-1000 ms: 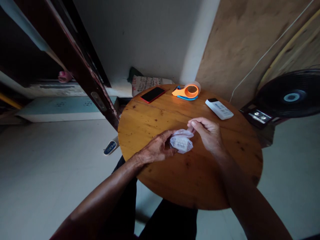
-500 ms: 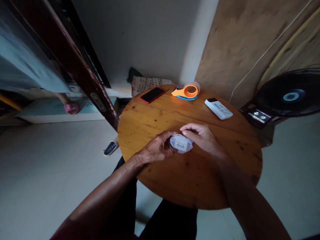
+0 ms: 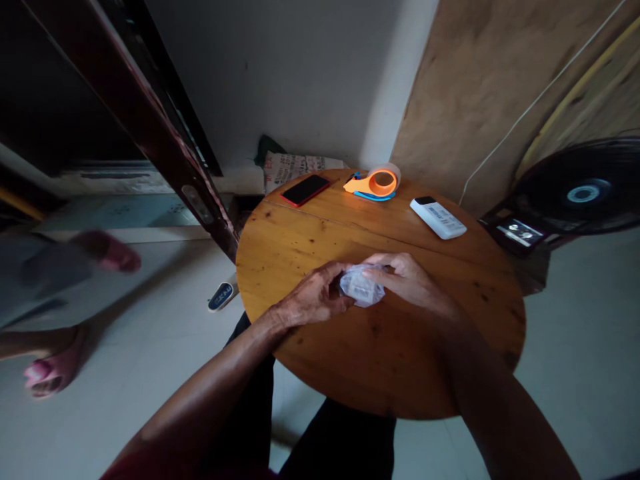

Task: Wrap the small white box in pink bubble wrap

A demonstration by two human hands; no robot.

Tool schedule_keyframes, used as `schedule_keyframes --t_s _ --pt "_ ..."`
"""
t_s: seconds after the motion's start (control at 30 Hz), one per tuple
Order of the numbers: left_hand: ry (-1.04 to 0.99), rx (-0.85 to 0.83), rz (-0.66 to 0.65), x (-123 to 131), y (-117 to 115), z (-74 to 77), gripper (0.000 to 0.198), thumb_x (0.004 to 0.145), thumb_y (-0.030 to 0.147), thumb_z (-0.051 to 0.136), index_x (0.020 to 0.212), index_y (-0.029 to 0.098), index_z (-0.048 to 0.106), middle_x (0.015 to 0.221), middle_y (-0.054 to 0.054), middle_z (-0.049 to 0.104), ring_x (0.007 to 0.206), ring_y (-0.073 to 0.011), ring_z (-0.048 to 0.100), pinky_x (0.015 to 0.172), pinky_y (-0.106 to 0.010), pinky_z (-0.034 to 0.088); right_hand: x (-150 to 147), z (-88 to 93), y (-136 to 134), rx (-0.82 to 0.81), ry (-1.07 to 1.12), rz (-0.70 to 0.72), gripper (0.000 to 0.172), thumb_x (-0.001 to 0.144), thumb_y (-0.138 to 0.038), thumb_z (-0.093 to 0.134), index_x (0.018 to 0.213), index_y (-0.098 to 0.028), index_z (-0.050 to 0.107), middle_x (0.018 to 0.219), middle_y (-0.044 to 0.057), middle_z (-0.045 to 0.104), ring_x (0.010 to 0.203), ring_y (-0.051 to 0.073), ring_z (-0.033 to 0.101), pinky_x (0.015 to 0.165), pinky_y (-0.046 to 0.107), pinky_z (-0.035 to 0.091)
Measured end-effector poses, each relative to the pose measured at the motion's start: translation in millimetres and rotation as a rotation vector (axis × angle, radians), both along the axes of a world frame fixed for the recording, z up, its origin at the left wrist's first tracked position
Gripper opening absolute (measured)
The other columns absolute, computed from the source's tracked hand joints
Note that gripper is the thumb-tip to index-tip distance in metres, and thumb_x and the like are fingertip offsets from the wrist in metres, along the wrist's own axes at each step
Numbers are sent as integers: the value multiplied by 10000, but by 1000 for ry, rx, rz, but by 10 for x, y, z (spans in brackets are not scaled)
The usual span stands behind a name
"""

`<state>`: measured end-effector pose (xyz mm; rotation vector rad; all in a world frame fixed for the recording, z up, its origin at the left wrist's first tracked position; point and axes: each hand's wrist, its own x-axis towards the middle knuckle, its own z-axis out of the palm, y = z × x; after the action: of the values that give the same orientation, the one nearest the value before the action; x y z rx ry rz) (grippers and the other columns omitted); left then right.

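Note:
A small packet in clear, crinkled plastic wrap (image 3: 361,288), with a pale label-like patch on it, is between my hands over the round wooden table (image 3: 280,250). My left hand (image 3: 317,293) grips its left side, thumb below and fingers above. On the packet's upper right edge, the fingertips of my right hand (image 3: 403,277) are closed, touching the plastic. What the wrap contains cannot be made out.
Along the table's far side lie a phone with a red edge (image 3: 305,191), an orange tape dispenser (image 3: 377,183) and a white handheld device (image 3: 437,218). A black fan (image 3: 583,193) stands at right. A person in pink slippers (image 3: 55,363) walks at left, near a shoe (image 3: 221,296).
My right hand has come down and left onto the packet's edge; my left hand keeps its grip. The person at left has stepped off the ledge onto the floor.

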<state>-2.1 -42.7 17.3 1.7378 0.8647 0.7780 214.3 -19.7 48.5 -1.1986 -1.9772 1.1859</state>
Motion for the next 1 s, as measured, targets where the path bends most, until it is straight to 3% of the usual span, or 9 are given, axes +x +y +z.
schedule_keyframes --t_s 0.27,0.53,0.73,1.0 --pt "18 29 4 1 6 -21 518 754 195 671 1255 181 542 1101 -77 641 957 -195 620 856 -349 510 -39 136 -51 66 -68 -20 366 918 -444 487 690 -182 603 695 -4 592 632 129 523 578 257 390" --pt "105 146 57 -21 -21 81 513 759 219 672 1256 213 542 1195 -58 624 1063 -234 585 959 -383 457 -20 -1 -12 14 29 -64 339 884 -474 545 733 -192 656 759 20 647 666 154 573 586 271 448" --pt "28 27 7 -8 -4 7 541 755 210 675 1274 177 526 1134 -88 649 994 -224 616 879 -371 504 5 82 -2 57 4 -41 239 883 -403 565 872 -205 699 850 23 687 774 170 610 680 281 467" --pt "-17 -42 15 2 -2 -23 554 729 199 698 1258 177 534 1111 -95 656 1018 -245 609 885 -411 511 -21 39 31 149 8 -78 386 908 -460 510 628 -196 541 630 -17 500 596 121 445 565 265 360"
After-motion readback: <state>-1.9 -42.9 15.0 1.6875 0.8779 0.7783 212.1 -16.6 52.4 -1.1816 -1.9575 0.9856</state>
